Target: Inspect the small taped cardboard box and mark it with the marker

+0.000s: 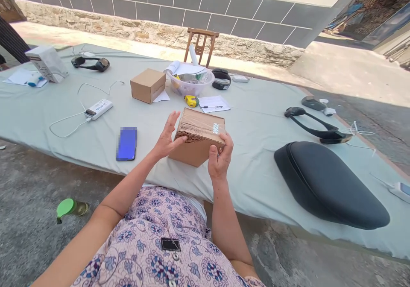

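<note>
In front of me, at the near edge of the table, a brown cardboard box [195, 148] sits slightly tilted. Its top has a wrinkled, torn-looking surface and a small black-and-white patterned sticker [215, 128]. My left hand [167, 137] is at the box's left side, fingers stretched and spread, with the thumb against the top edge. Around the right corner, my right hand [221, 156] grips the box, its thumb on the near face and its fingers over the top. A phone [126, 144] lies to the left of my left hand.
Behind the box are a yellow tape measure [191, 101], paper with a pen [214, 104], a plastic bowl [192, 86] and another cardboard box [147, 85]. A power bank [98, 109] lies left; a black case [329, 184] and headset [317, 127] lie right. A green-lidded bottle [72, 207] is below.
</note>
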Demonstrator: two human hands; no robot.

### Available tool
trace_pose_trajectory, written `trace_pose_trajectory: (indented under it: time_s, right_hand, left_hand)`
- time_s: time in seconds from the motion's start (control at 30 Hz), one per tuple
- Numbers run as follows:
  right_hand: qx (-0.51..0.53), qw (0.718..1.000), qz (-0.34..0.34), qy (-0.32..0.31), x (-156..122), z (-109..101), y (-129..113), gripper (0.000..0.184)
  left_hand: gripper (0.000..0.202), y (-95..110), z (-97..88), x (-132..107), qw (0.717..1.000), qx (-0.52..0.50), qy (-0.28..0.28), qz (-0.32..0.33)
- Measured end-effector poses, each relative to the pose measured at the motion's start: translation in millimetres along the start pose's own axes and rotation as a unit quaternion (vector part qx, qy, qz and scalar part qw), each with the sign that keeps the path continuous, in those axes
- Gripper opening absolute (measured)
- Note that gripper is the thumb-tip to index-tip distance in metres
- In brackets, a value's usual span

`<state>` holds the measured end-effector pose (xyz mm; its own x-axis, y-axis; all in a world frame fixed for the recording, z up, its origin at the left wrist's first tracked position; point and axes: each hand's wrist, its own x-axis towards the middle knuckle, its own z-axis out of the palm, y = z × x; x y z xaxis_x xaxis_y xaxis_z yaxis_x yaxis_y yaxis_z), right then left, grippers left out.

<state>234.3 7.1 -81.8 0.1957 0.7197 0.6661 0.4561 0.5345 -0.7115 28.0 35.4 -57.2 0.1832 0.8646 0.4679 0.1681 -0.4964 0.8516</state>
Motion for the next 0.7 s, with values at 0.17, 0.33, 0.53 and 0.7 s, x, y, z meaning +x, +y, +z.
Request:
trace_pose_trajectory:
  time_s: [0.17,0.33,0.53,0.7]
  right_hand:
    - [0.016,1.000,-0.007,0.014,11.5,7.2,11.0,0.048]
    - [0.036,0.999,-0.017,0.036,13.3,12.6,14.9,0.044]
    - [0.054,0.998,-0.018,0.032,15.4,13.5,17.9,0.042]
    - [0.045,0.998,0.047,0.008,28.3,6.9,17.0,0.051]
  left_hand:
    - [0.055,-9.8,19.1,5.0,0.998,0.031,0.031,0.037]
    - [0.045,-11.5,28.3,0.5,0.994,0.060,0.086,0.042]
    - [0.057,-19.3,28.5,-2.7,0.987,0.105,0.074,0.094]
    - [0.066,-21.4,36.9,-6.4,0.974,0.187,0.098,0.081]
